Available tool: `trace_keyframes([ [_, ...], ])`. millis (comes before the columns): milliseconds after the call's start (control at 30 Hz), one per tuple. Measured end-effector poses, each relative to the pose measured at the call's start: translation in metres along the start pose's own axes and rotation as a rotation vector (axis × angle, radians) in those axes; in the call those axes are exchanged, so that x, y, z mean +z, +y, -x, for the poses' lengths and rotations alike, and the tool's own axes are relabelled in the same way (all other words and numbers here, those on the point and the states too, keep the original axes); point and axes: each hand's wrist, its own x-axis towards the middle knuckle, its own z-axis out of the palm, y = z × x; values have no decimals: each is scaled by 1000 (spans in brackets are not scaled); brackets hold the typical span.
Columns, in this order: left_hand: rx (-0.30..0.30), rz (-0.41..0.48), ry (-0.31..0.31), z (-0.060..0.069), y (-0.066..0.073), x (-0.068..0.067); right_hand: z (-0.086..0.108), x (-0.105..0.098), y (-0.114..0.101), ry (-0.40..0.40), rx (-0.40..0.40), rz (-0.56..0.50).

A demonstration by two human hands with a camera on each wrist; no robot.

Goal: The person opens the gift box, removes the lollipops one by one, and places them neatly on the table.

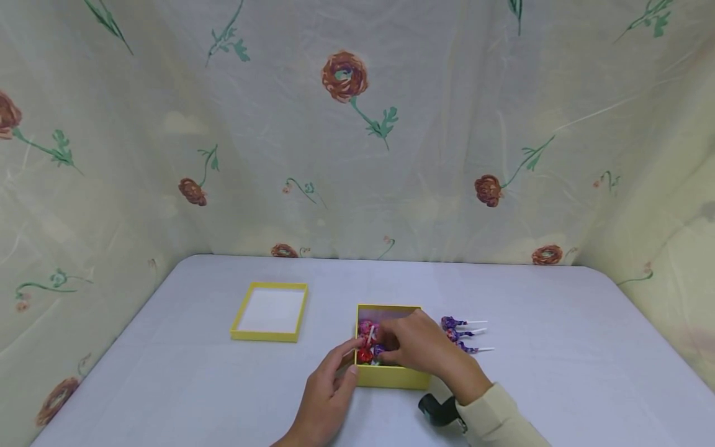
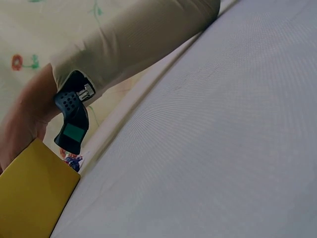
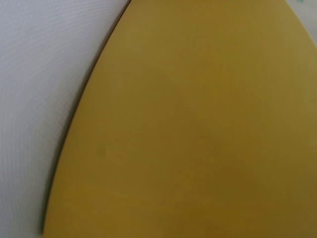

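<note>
A yellow open-topped box (image 1: 393, 377) stands on the table, holding several wrapped lollipops (image 1: 365, 355), red, pink and purple. My right hand (image 1: 420, 347) reaches into it from the right, thumb and fingers bent around a purple lollipop (image 1: 379, 350) whose stick is hidden. At the box's left wall is my left hand (image 1: 328, 392), its index fingertip on the rim and its thumb by the near left corner. In the left wrist view the right hand (image 2: 25, 121) dips behind the box wall (image 2: 37, 193). The right wrist view is mostly filled by the yellow wall (image 3: 183, 124).
A yellow box lid (image 1: 264, 336) with a white inside lies left of the box. Three purple-wrapped lollipops (image 1: 454, 335) lie to its right, sticks pointing right. A black wrist camera (image 1: 438, 410) hangs under the right wrist. Floral cloth (image 1: 424, 136) surrounds the white table (image 1: 167, 372).
</note>
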Motion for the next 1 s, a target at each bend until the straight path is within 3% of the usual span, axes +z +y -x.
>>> trace_keyframes([
  [467, 22, 25, 2, 1, 0, 0, 0, -1, 0, 0, 40, -59],
  [1000, 58, 37, 8, 1, -3, 0, 1, -3, 4, 43, -38, -135],
])
